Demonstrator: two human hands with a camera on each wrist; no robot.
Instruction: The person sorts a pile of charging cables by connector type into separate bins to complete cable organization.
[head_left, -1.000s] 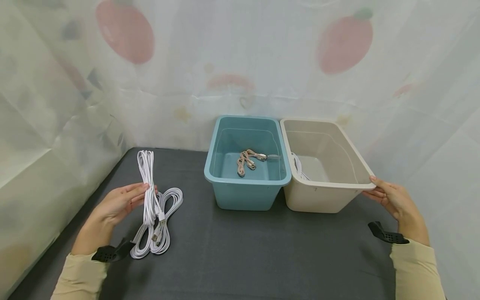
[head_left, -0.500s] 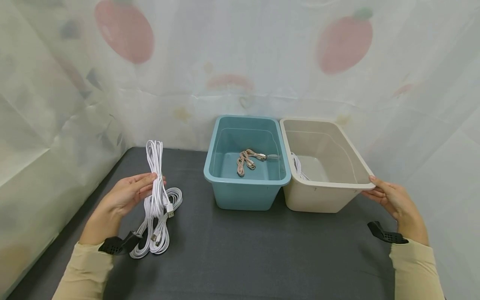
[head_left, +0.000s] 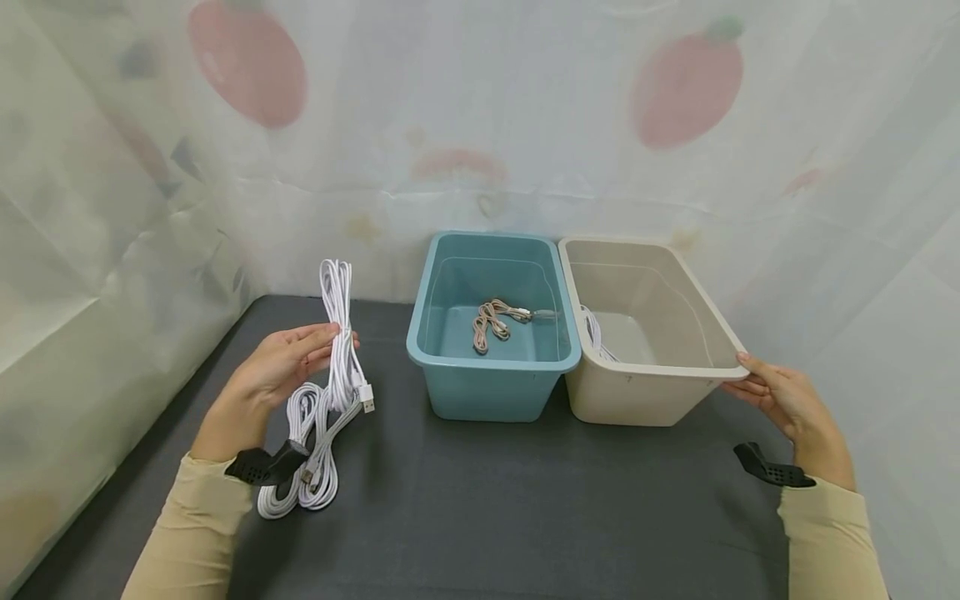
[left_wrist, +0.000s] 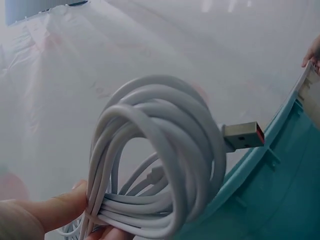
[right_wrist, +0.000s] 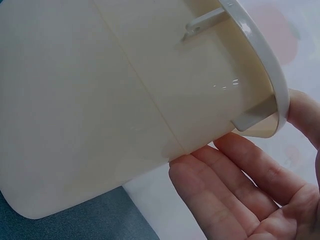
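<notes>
Left hand [head_left: 281, 367] pinches upright cable coil [head_left: 341, 333], left of teal bin [head_left: 491, 379]; right hand [head_left: 780, 400], fingers straight, touches beige bin [head_left: 637, 400].

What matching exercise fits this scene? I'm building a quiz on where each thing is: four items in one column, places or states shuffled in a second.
Column one:
1. coiled white cable
2. tan cable
3. beige bin
4. second white cable

Column two:
A. lying on the dark table
B. held up in the left hand
C. touched at its corner by the right hand
D. inside the teal bin

Pairs: 1-B, 2-D, 3-C, 4-A
</notes>
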